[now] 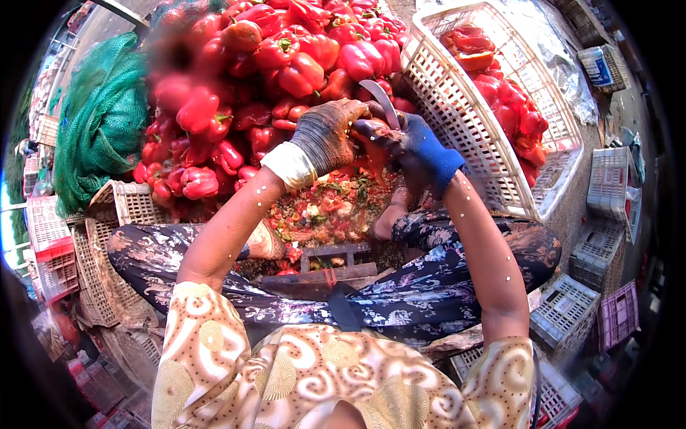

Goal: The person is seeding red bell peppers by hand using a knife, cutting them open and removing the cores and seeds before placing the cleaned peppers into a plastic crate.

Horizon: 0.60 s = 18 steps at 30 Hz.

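In front of me my left hand (330, 134), in a worn grey glove with a pale cuff, is closed on a red bell pepper (371, 151). Much of that pepper is hidden behind fingers and shadow. My right hand (423, 149), in a blue glove with dark, stained fingers, grips a knife whose curved blade (381, 101) points up and away from me. Its handle is covered by the fingers. Both hands nearly touch over a litter of seeds and pepper scraps (321, 211) between my feet. Beyond them rises a large heap of whole red bell peppers (300, 75).
At the right a tilted white plastic crate (471, 114) holds cut red peppers (504, 107). Green netting (103, 121) is bunched at the far left. A low wooden piece (318, 279) lies between my legs. Several stacked crates (564, 307) stand at the lower right, others (53, 243) at left.
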Each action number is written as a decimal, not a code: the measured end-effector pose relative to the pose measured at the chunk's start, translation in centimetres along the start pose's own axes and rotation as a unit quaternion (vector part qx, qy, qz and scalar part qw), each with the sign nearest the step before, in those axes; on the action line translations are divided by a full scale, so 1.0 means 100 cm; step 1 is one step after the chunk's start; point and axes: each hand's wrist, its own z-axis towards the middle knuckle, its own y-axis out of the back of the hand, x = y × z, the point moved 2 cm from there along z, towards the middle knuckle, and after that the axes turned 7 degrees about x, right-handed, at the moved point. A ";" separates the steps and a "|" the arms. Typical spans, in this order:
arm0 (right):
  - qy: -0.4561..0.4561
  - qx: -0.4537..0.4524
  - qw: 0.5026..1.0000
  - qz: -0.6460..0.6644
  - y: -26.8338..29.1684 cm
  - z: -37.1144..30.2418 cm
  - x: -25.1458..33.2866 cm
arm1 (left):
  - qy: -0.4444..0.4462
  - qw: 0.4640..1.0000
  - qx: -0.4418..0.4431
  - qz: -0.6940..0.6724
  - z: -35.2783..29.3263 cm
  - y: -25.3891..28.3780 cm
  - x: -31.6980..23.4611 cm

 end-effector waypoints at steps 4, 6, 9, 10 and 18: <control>0.071 0.038 0.996 0.044 -0.003 0.000 0.008 | 0.052 0.991 -0.077 -0.097 -0.006 0.016 -0.015; 0.050 0.019 0.994 0.096 -0.004 -0.004 0.013 | 0.033 0.964 -0.134 -0.229 -0.011 0.020 -0.007; 0.061 -0.009 0.984 0.170 -0.008 0.002 0.002 | 0.078 0.948 -0.233 -0.205 -0.027 0.030 0.004; 0.071 -0.009 0.979 0.193 -0.012 0.003 0.005 | 0.113 0.935 -0.239 -0.235 -0.036 0.027 0.011; 0.119 -0.078 0.968 0.205 -0.022 -0.004 0.008 | 0.235 0.945 -0.210 -0.089 -0.041 -0.009 -0.001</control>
